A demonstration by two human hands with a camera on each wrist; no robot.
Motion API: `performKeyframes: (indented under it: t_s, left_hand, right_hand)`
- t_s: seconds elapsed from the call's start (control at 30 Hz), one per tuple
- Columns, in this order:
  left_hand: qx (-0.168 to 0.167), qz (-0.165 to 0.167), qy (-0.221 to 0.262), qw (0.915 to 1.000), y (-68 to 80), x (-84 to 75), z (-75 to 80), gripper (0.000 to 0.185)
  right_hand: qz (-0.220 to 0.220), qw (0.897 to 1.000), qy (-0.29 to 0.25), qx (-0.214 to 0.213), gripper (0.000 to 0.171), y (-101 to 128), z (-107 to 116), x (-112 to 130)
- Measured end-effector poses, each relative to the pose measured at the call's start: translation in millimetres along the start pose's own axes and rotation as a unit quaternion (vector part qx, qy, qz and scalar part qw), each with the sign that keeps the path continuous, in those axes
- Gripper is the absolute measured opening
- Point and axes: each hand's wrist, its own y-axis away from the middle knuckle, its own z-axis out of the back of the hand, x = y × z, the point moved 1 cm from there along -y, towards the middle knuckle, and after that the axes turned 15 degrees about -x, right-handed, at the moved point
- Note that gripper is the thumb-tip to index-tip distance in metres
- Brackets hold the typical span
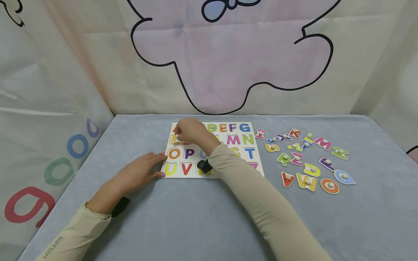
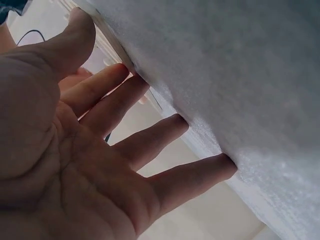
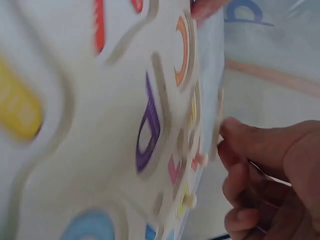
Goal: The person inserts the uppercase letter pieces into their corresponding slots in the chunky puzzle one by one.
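- Pinching a small piece [image 3: 218, 125] over the alphabet board's [image 1: 212, 150] upper-left corner, my right hand [image 1: 189, 132] curls round it.
- My left hand [image 1: 138, 174] lies flat, fingers spread, touching the board's left edge.
- Loose letters [image 1: 307, 157] sit right of the board, open cloth in front.

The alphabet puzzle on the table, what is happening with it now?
A person is working on a letter puzzle board on a grey table. The left hand lies flat with straight fingers touching the board's left edge. The right hand reaches over the upper left of the board and pinches a thin piece there; which letter it is cannot be told. Many loose letters lie to the right of the board.
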Motion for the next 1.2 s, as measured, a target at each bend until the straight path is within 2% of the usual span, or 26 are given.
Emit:
performKeyframes:
  t_s: [0.1,0.2,0.37,0.43,0.53,0.63,0.7,0.83,1.0,1.2]
  left_hand:
    - [-0.006,0.003,-0.001,1.0000,-0.7,0.2,1.7,0.055]
    - [0.002,0.013,0.001,0.9999,-0.7,-0.2,1.7,0.054]
    - [0.010,0.021,0.001,0.9997,0.9,-1.0,0.5,0.054]
    - [0.006,0.016,0.000,0.9998,0.5,-0.9,0.5,0.054]
    - [0.004,0.011,-0.001,0.9999,-0.7,-0.3,1.1,0.052]
    - [0.011,0.019,0.000,0.9998,-2.1,1.1,1.6,0.051]
    - [0.019,0.028,0.000,0.9994,-2.2,1.4,2.1,0.051]
    - [0.029,0.041,0.001,0.9987,-2.7,2.2,2.2,0.052]
    - [0.029,0.046,-0.004,0.9985,-2.2,1.8,4.5,0.054]
    - [0.031,0.044,-0.006,0.9985,-3.1,1.5,6.5,0.051]
  right_hand:
    - [-0.030,0.999,-0.006,-0.014,0.013,-7,-11,10]
    - [-0.052,0.998,0.011,-0.013,0.009,-9,-19,15]
    - [-0.030,0.998,0.054,-0.004,0.006,-9,-22,15]
    - [-0.039,0.998,0.040,-0.011,0.005,-9,-21,11]
    - [-0.060,0.998,-0.009,-0.016,0.009,-7,-20,2]
    - [-0.066,0.997,-0.044,-0.005,0.021,-4,-16,-5]
    - [-0.061,0.997,-0.047,-0.001,0.032,1,-12,-10]
    - [-0.061,0.997,-0.039,0.001,0.041,17,8,-23]
    - [-0.081,0.996,-0.045,-0.009,0.033,49,46,-49]
    - [-0.098,0.994,-0.037,-0.040,0.033,91,99,-87]
